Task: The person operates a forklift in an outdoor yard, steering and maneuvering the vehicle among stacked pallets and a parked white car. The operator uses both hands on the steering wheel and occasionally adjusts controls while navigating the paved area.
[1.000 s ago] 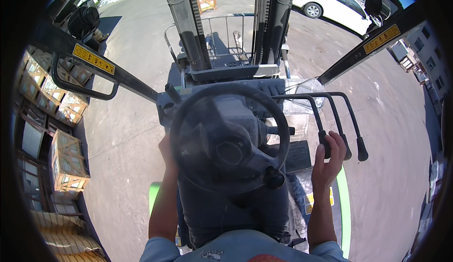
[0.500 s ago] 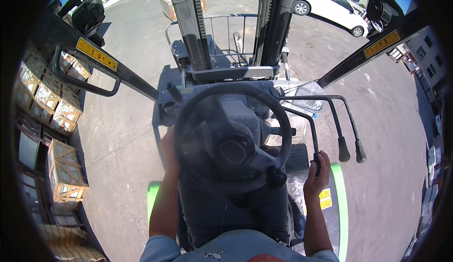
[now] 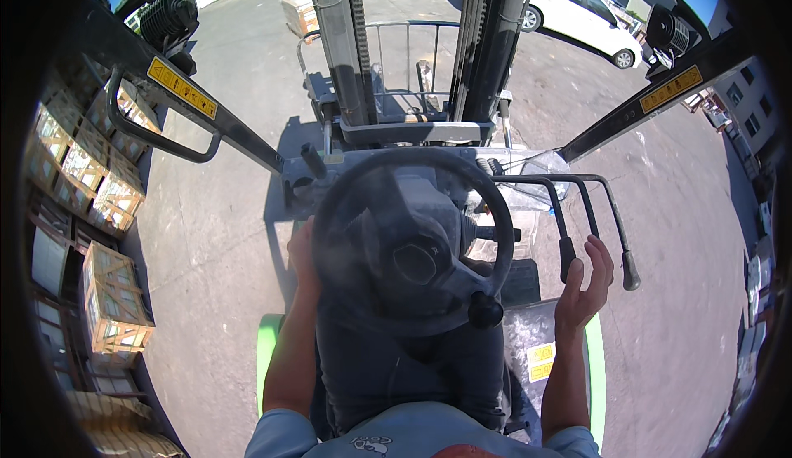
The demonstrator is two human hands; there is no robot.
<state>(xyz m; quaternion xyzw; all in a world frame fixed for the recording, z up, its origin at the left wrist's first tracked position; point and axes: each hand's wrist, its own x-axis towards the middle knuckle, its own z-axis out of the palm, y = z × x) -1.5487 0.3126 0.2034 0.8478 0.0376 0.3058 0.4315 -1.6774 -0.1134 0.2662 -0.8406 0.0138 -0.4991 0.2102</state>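
- The person is sitting at the controls of a forklift, looking down over the steering wheel (image 3: 412, 244), which is filling the middle of the view.
- The left hand (image 3: 302, 253) is resting on the wheel's left rim, fingers wrapping behind it — closed on the rim, though most of the hand is hidden by the wheel.
- The right hand (image 3: 584, 286) is hovering open, palm turned inward and fingers spread upward, gripping nothing.
- Three control levers are curving down to the right of the wheel; the right hand is sitting between the knob of the inner lever (image 3: 568, 253) and the knob of the outer lever (image 3: 630, 280), just beside the inner one. Whether it is touching either knob cannot be told.
- The wheel's spinner knob (image 3: 486, 310) is lying at the lower right of the rim, apart from both hands.
- The mast (image 3: 412, 46) is rising straight ahead over a paved yard.
- Stacked wooden crates (image 3: 111, 297) are lining the left edge, and a white car (image 3: 582, 17) is standing far ahead on the right.
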